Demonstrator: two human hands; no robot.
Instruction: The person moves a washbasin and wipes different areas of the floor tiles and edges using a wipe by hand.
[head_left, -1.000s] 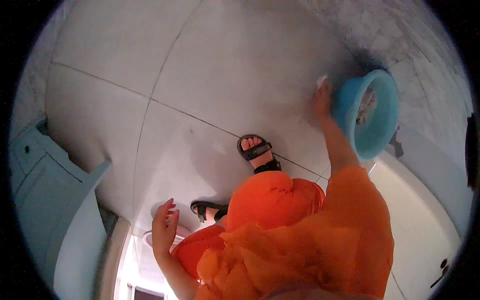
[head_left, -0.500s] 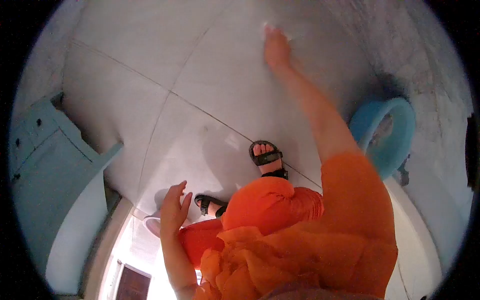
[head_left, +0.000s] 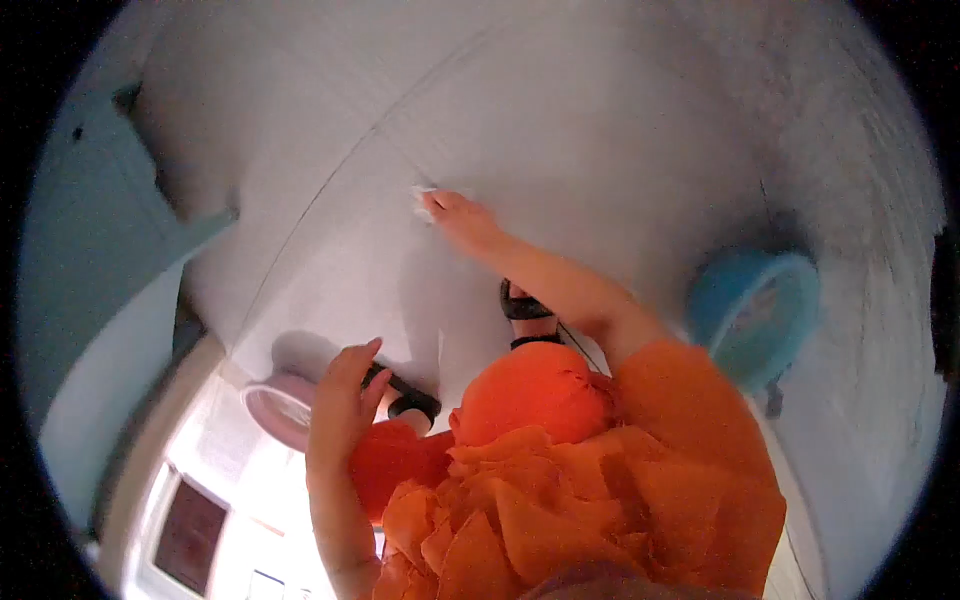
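Observation:
My right hand (head_left: 462, 222) is low over the tiled floor (head_left: 560, 120), its fingers closed on a small white cloth (head_left: 424, 204) that touches the tiles. Only the edges of the cloth show past my fingertips. Near my left knee, my left hand (head_left: 345, 390) hangs in the air with its fingers apart and nothing in it. Below and beside it is a pink basin (head_left: 262, 412), partly hidden by my forearm.
A blue basin (head_left: 708, 300) stands on the right by the wall (head_left: 860, 260). On the left is a blue-grey panel-like object (head_left: 100, 260) with a curved edge. My sandalled feet (head_left: 525, 305) are on the floor. A bright doorway lies at the lower left.
My right hand has swept from the upper right of the floor down and left, nearer my feet, with the white cloth. The view has shifted slightly, and more of the pink basin shows.

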